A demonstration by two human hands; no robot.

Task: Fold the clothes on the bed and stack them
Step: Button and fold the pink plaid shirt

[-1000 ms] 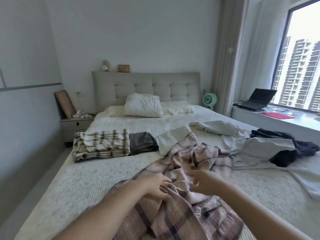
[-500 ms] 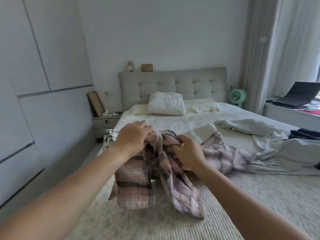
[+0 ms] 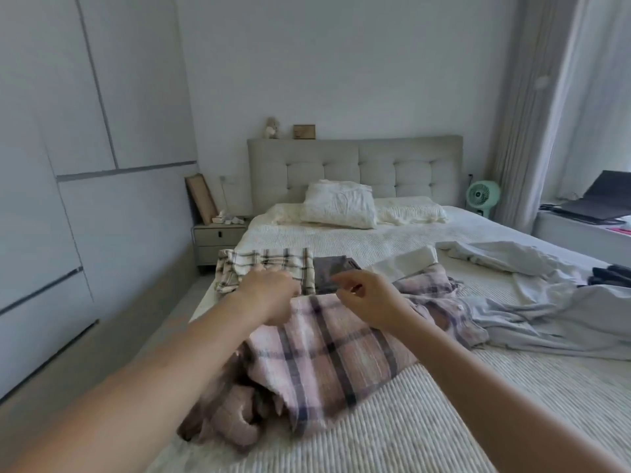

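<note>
The pink plaid shirt [image 3: 327,353] lies crumpled on the bed [image 3: 444,404], near its left edge and toward the foot, with one part bunched up at the near side and another part stretched away to the right. The left hand [image 3: 273,295] grips the upper edge of this shirt, its fingers curled into the cloth. The right hand [image 3: 368,298] is just beside it, over the same upper edge; its fingers are curled and seem to pinch the fabric, but the motion blur makes this hard to confirm. Just behind the hands, closer to the left edge of the bed, a folded cream plaid garment [image 3: 266,268] lies flat, and a folded dark grey garment [image 3: 333,271] lies touching it on the right. A folded white cloth [image 3: 406,262] is next to these. Toward the right edge of the bed a light blue-grey garment [image 3: 532,295] is spread in loose folds, and a dark garment [image 3: 611,276] is at the far right. Two pillows [image 3: 341,209] rest at the head of the bed against the padded headboard [image 3: 355,169].
</note>
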